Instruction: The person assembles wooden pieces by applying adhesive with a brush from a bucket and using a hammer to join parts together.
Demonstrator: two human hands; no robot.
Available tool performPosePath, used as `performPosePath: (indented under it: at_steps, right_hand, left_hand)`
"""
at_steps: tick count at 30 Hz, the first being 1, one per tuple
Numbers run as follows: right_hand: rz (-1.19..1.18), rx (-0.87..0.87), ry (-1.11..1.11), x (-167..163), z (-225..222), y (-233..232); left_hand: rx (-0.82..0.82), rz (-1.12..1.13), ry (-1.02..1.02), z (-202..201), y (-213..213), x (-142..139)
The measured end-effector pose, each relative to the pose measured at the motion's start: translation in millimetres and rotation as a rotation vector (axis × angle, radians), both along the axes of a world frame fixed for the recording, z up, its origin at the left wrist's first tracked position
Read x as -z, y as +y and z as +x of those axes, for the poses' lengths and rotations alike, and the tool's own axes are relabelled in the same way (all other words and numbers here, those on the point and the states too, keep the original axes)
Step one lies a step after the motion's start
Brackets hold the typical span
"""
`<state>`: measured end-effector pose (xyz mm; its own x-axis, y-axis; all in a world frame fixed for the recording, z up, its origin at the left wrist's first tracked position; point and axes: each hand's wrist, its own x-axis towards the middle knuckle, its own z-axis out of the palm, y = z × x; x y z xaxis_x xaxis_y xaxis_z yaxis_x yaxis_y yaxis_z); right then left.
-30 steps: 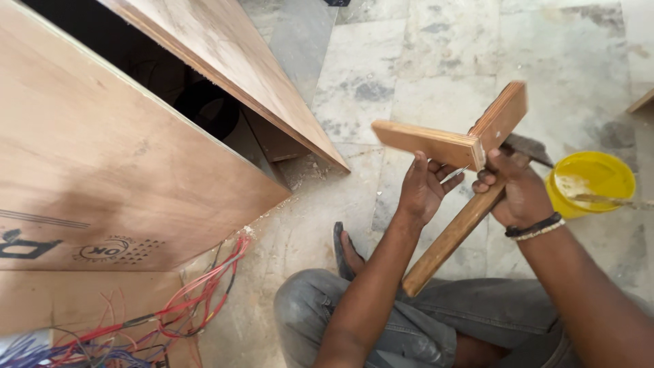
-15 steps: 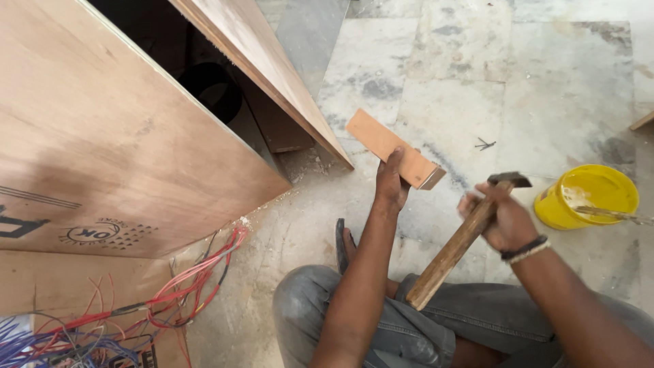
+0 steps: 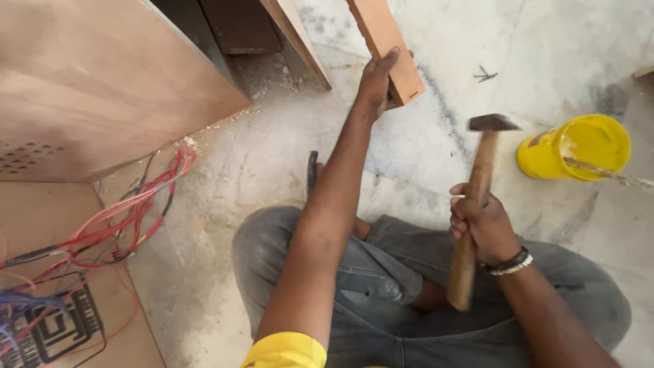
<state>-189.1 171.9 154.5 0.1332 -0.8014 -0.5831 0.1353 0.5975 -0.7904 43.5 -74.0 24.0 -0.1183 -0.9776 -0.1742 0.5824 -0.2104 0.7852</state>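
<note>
Yellow tub (image 3: 579, 146) with stick (image 3: 603, 172) near hammer-gripping right hand (image 3: 482, 226)

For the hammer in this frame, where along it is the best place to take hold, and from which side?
Probably the bare lower half of the hammer's wooden handle, just under the right hand, coming from the right. The handle stands nearly upright with the metal head on top, so a low wrap-around grip keeps the heavy end above. The left side is crowded by the left hand holding the wooden block.

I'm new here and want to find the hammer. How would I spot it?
Start at the yellow bucket on the stone floor, right side. Just left of it, the right hand holds the hammer upright. It alone has a dark metal head on a wooden handle.
</note>
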Motion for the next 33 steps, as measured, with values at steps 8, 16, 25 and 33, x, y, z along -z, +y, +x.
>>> performPosePath:
  at_steps: [8,16,25,33]
  right_hand:
    - [-0.144,-0.104,0.177,-26.0,27.5,-23.3]
    - [-0.073,-0.208,0.248,-4.1,46.1,-8.0]
    - [0.043,-0.162,0.041,18.0,48.3,1.5]
    - [-0.112,-0.092,0.047,-4.6,34.0,-0.5]
  left_hand:
    - [0.178,0.027,0.524,21.0,16.2,19.5]
    - [-0.066,0.062,0.417,12.1,6.5,24.0]
    - [-0.193,0.047,0.463,3.2,21.1,3.5]
    - [-0.228,0.064,0.709,14.5,29.4,-12.8]
